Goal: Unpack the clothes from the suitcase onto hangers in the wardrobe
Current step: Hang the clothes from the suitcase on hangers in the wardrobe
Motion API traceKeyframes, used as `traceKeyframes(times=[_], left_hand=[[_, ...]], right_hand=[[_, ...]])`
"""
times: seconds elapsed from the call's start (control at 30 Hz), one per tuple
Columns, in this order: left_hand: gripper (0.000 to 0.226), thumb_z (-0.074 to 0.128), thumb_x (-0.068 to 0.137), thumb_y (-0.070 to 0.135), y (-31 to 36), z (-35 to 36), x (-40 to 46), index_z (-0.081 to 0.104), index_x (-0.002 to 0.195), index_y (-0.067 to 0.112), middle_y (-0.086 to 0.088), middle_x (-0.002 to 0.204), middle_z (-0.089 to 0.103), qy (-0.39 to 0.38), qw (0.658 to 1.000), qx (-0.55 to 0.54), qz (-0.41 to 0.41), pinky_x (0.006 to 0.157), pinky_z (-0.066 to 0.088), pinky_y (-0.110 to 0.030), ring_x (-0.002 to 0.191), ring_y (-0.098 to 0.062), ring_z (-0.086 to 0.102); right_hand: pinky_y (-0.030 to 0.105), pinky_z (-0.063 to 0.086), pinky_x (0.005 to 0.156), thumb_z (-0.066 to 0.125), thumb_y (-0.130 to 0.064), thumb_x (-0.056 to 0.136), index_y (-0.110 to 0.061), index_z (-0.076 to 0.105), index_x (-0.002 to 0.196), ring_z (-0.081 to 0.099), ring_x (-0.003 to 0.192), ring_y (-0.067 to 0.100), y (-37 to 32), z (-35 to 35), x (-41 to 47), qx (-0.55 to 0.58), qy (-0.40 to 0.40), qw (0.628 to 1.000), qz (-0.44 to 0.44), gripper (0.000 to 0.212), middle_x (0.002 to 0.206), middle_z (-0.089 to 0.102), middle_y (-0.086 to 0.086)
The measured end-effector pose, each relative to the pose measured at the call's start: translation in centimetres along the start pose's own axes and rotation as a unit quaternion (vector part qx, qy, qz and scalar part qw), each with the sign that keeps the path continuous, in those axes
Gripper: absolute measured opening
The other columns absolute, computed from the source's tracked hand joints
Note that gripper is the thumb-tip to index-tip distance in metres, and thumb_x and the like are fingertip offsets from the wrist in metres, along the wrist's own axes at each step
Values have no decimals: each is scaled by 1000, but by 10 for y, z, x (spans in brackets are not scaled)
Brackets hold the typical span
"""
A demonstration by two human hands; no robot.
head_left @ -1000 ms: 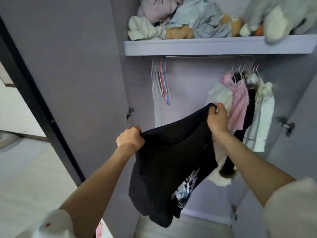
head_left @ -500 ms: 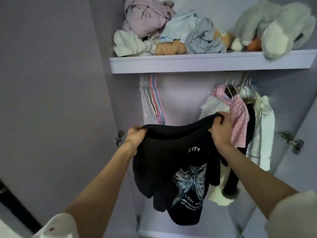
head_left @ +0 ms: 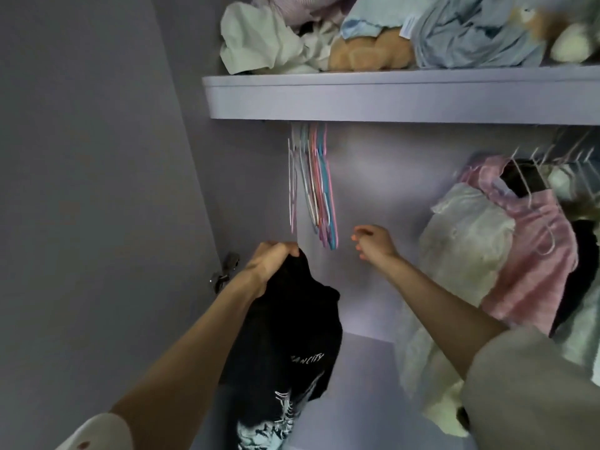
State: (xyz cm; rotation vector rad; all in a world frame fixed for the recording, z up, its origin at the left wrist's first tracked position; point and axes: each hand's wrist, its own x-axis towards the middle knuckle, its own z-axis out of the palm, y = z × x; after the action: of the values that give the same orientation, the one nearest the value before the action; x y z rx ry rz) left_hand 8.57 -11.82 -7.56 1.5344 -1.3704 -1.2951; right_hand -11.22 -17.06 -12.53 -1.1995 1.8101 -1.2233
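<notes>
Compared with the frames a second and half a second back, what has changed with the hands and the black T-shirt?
The right hand has let go of the black T-shirt and reaches, fingers open, toward the empty hangers. The shirt now hangs bunched from the left hand alone. Hung clothes unchanged.
</notes>
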Motion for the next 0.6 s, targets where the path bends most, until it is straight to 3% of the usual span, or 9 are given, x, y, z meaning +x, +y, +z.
traceKeyframes(times=[0.13, 0.23, 0.3, 0.4, 0.47, 0.53, 0.6], left_hand=[[8, 55, 85, 11, -4, 2, 20, 59, 92, 12, 0, 83, 56, 37, 999, -3, 6, 66, 42, -24, 78, -14, 52], [9, 56, 85, 13, -7, -1, 29, 61, 94, 11, -3, 84, 58, 62, 998, -5, -10, 63, 42, -22, 77, -16, 54], [7, 55, 86, 13, -9, -2, 33, 60, 91, 12, -1, 83, 58, 64, 998, -2, -12, 65, 43, -24, 78, -16, 54], [9, 55, 87, 14, -12, 0, 37, 61, 92, 12, -2, 85, 58, 62, 998, 8, -28, 69, 43, -28, 86, -21, 55], [8, 54, 87, 14, -12, 3, 39, 62, 84, 14, -4, 84, 59, 57, 998, 5, -30, 65, 44, -26, 82, -20, 56], [12, 54, 87, 13, -11, 8, 41, 61, 78, 16, -5, 83, 60, 51, 998, 1, -26, 64, 44, -25, 78, -19, 57], [13, 54, 87, 12, -9, 10, 41, 61, 77, 17, -5, 84, 61, 44, 999, 1, -14, 64, 45, -24, 79, -18, 57]], right_hand=[[28, 34, 67, 40, -10, 91, -16, 49, 87, 39, 72, 17, -19, 27, 27, 44, -47, 998, 3, 12, 75, 43, 9], [29, 42, 63, 44, -7, 89, -9, 62, 87, 50, 75, 21, -20, 39, 40, 62, -51, 997, 0, 18, 80, 55, 12], [34, 49, 72, 45, 0, 86, -2, 66, 91, 54, 76, 22, -18, 41, 46, 86, -20, 996, -13, 21, 81, 59, 9], [24, 42, 63, 39, -1, 91, -1, 62, 98, 49, 74, 19, -22, 34, 49, 117, 3, 992, -44, 24, 72, 52, -1], [24, 38, 63, 38, -13, 96, -4, 57, 99, 48, 72, 18, -29, 32, 48, 119, -39, 991, -46, 21, 75, 50, 1], [27, 41, 69, 43, -24, 96, -9, 54, 92, 49, 68, 13, -33, 34, 50, 87, -86, 992, -35, 18, 76, 51, -2], [33, 46, 74, 50, -19, 93, -12, 53, 75, 53, 68, 18, -33, 41, 54, 55, -88, 994, -29, 21, 72, 53, 1]])
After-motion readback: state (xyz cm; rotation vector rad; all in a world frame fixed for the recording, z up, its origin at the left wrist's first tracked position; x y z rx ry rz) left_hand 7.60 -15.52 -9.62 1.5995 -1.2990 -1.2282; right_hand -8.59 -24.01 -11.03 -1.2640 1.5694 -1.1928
